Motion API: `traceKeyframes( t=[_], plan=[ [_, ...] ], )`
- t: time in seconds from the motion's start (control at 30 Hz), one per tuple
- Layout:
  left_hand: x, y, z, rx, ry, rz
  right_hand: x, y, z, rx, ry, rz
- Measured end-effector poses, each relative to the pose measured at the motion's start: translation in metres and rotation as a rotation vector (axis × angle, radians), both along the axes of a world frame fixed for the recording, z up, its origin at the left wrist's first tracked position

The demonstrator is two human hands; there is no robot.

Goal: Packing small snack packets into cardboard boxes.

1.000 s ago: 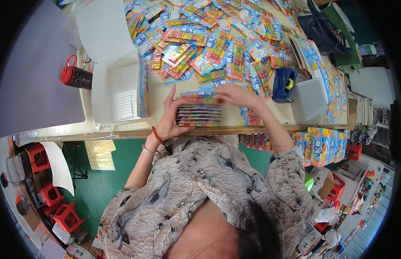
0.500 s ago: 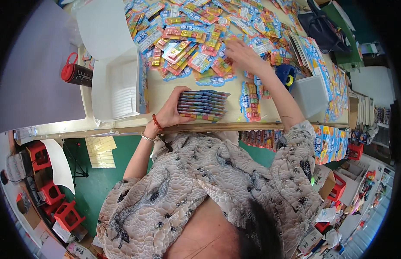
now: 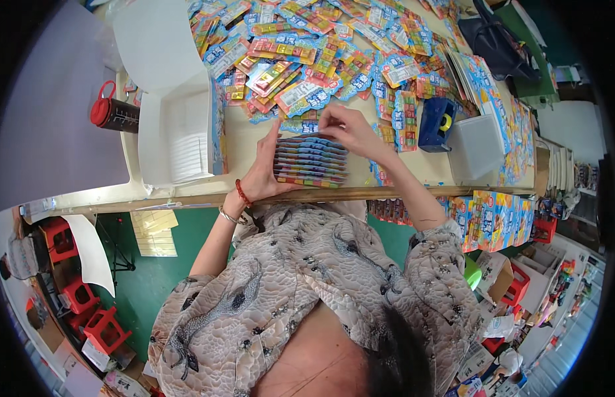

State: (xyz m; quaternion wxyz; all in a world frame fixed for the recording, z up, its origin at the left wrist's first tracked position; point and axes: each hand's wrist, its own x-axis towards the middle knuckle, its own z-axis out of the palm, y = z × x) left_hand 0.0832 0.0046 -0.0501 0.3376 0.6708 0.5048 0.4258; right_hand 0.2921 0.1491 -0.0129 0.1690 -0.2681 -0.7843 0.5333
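A stack of flat candy packets [image 3: 311, 161], blue-edged with coloured pieces inside, stands near the table's front edge. Around its left side wraps my left hand [image 3: 260, 171], thumb up along the stack and fingers beneath. At the stack's top right, my right hand [image 3: 350, 130] is closed, its fingertips pinching a packet at the upper edge; most of that packet is hidden. Beyond both hands spreads a big loose pile of similar candy packets [image 3: 310, 94]. To the right of my right hand lies a single packet [image 3: 405, 120].
Left of the stack is an open white box [image 3: 178, 149], with a red-lidded bottle [image 3: 117, 116] beside it. A blue tape dispenser [image 3: 434, 124] and a clear plastic container [image 3: 476, 149] are on the right. Farther back sits a dark bag [image 3: 496, 46].
My right hand has come back from the pile, toward me and leftward, to the top of the stack. The stack looks slightly taller. My left hand stays around it.
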Motion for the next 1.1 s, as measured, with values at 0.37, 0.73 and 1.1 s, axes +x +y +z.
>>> traceKeyframes(
  t=[0.37,0.73,1.1],
  plan=[
    [-0.003,0.002,0.006,-0.044,0.051,-0.099,-0.017,0.063,0.0,1.142,-0.465,0.208],
    [0.0,-0.002,0.002,-0.192,-0.253,-0.118,0.021,0.0,0.013,0.311,-0.535,0.052],
    [0.0,0.006,-0.007,-0.288,-0.316,-0.166,0.023,-0.088,-0.043,-0.296,0.251,-0.491]
  ],
)
